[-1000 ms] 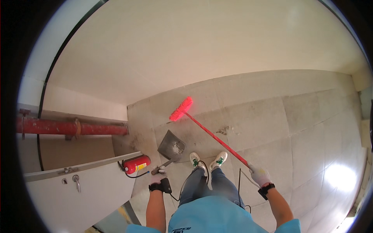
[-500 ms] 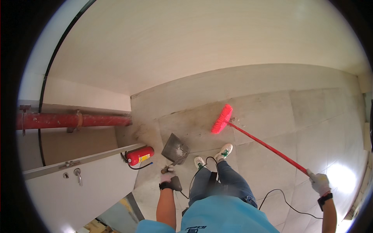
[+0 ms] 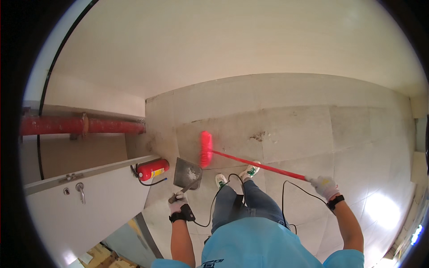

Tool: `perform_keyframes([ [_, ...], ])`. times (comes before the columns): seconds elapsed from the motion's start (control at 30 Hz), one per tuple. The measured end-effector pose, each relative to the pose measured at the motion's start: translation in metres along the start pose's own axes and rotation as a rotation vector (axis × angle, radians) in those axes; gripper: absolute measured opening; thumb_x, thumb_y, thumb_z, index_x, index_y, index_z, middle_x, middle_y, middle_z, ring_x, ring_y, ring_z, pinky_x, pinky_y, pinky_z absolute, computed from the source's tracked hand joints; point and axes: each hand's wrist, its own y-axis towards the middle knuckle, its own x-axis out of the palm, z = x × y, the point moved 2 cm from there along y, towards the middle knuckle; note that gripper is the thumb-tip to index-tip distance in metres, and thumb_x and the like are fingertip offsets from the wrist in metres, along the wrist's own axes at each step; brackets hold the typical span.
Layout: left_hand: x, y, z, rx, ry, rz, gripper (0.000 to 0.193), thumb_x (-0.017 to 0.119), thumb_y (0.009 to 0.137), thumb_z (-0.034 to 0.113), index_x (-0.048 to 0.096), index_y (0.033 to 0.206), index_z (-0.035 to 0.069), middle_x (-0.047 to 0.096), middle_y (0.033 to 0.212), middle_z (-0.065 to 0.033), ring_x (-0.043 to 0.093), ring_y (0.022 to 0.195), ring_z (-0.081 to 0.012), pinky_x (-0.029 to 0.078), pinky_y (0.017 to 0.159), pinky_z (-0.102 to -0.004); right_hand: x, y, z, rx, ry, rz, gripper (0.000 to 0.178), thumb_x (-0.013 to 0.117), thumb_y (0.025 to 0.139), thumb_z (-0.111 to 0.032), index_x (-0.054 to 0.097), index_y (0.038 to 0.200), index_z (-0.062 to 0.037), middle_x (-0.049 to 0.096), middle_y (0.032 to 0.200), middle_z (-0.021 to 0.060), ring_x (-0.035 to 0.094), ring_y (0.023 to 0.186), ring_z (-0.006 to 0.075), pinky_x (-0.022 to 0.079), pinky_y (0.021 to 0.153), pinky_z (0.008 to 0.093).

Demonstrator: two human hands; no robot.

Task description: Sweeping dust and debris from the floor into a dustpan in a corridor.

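In a white glove, my left hand (image 3: 178,203) is closed on the handle of a grey dustpan (image 3: 182,171). The pan rests on the floor left of my feet, with pale debris (image 3: 193,173) in it. My right hand (image 3: 325,186), also gloved, grips the end of the long red handle of a broom (image 3: 206,149). Its bright pink-red bristle head is on the floor just beyond the pan's right corner. A patch of dirt and small bits (image 3: 258,136) lies on the floor to the right of the broom head.
A red fire extinguisher (image 3: 153,169) with a short hose lies beside the dustpan, next to a white door (image 3: 94,205). A red pipe (image 3: 85,125) runs along the left wall. Black cables hang by my legs. Cardboard boxes (image 3: 100,257) show at lower left.
The broom head has swept left across the floor toward the dustpan, and my right hand has come inward. The dirt patch that was beside the broom head now lies apart from it.
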Motion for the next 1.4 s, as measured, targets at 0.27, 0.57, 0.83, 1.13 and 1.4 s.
perform_keyframes([
  [0.27, -0.007, 0.003, -0.008, 0.016, 0.038, 0.059, 0.017, 0.044, 0.084, 0.018, 0.040, 0.078, 0.003, 0.049, 0.067, -0.0142, 0.047, 0.050, -0.0185, 0.044, 0.041, -0.0241, -0.094, -0.113, 0.105, 0.195, -0.331, -0.079, 0.035, 0.057, 0.074, -0.017, 0.055, 0.108, -0.0274, 0.051, 0.059, 0.0103, 0.051, 0.052, 0.0287, 0.042, 0.049, 0.0406],
  [0.57, 0.000, -0.006, -0.013, -0.136, 0.056, 0.049, 0.017, 0.047, 0.079, 0.015, 0.039, 0.080, 0.000, 0.044, 0.064, -0.0094, 0.046, 0.053, -0.0168, 0.043, 0.043, -0.0231, -0.169, -0.127, 0.066, 0.176, -0.250, 0.004, 0.041, 0.058, 0.071, -0.012, 0.055, 0.110, -0.0228, 0.050, 0.054, 0.0103, 0.050, 0.047, 0.0270, 0.039, 0.046, 0.0390],
  [0.83, 0.005, -0.001, -0.012, -0.093, 0.114, 0.004, 0.016, 0.045, 0.083, 0.017, 0.039, 0.079, 0.002, 0.044, 0.066, -0.0084, 0.046, 0.053, -0.0164, 0.043, 0.044, -0.0235, 0.033, 0.017, 0.002, 0.274, 0.265, 0.061, 0.033, 0.044, 0.083, -0.018, 0.052, 0.115, -0.0239, 0.059, 0.077, 0.0145, 0.057, 0.069, 0.0309, 0.045, 0.062, 0.0413],
  [1.13, 0.018, 0.016, 0.008, -0.260, 0.246, 0.073, 0.014, 0.046, 0.083, 0.017, 0.041, 0.078, 0.005, 0.046, 0.067, -0.0098, 0.047, 0.055, -0.0164, 0.045, 0.045, -0.0232, 0.112, -0.163, -0.117, 0.803, 0.443, -0.256, 0.043, 0.044, 0.083, -0.027, 0.037, 0.125, -0.0327, 0.059, 0.083, 0.0183, 0.057, 0.075, 0.0367, 0.044, 0.067, 0.0461],
  [1.4, 0.033, 0.056, 0.006, -0.612, 0.632, -0.020, 0.014, 0.049, 0.077, 0.015, 0.044, 0.076, 0.002, 0.046, 0.067, -0.0078, 0.047, 0.055, -0.0151, 0.044, 0.045, -0.0223, 0.152, -0.343, -0.334, 1.251, 0.529, -0.169, 0.041, 0.050, 0.079, -0.024, 0.046, 0.119, -0.0315, 0.060, 0.073, 0.0148, 0.058, 0.067, 0.0325, 0.045, 0.061, 0.0439],
])
